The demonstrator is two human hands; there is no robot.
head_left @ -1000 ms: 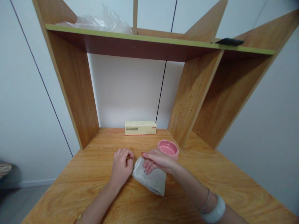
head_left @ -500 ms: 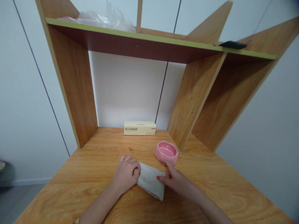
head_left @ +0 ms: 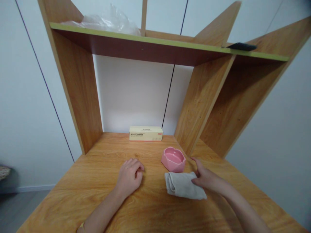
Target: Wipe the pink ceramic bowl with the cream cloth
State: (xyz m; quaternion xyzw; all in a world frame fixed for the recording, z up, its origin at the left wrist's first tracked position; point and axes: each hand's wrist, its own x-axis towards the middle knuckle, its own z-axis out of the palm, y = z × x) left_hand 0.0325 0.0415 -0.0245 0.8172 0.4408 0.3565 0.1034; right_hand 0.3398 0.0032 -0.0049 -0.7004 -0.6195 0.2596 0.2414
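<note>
My right hand [head_left: 204, 175] grips the right end of a folded grey cloth [head_left: 186, 186], thumb over the top and index finger stretched out beyond it. The cloth is a flat, layered bundle with a rolled fold at its left end. Just behind it stands a pink faceted ashtray [head_left: 173, 160], its cavity facing up. My left hand [head_left: 130, 176] rests on the tabletop left of the cloth, fingers curled in and thumb close to them, with nothing visible in it.
A cream cling-film box [head_left: 145, 133] lies at the back of the wooden desk [head_left: 109, 145]. Upright wooden panels [head_left: 204, 103] flank the desk's back. Overhead, a shelf [head_left: 145, 38] carries a clear plastic bag [head_left: 107, 24] and a dark flat object [head_left: 242, 47].
My right hand has carried the cloth to the right, away from my left hand, and turned it. My left hand no longer touches the cloth and stays about where it was.
</note>
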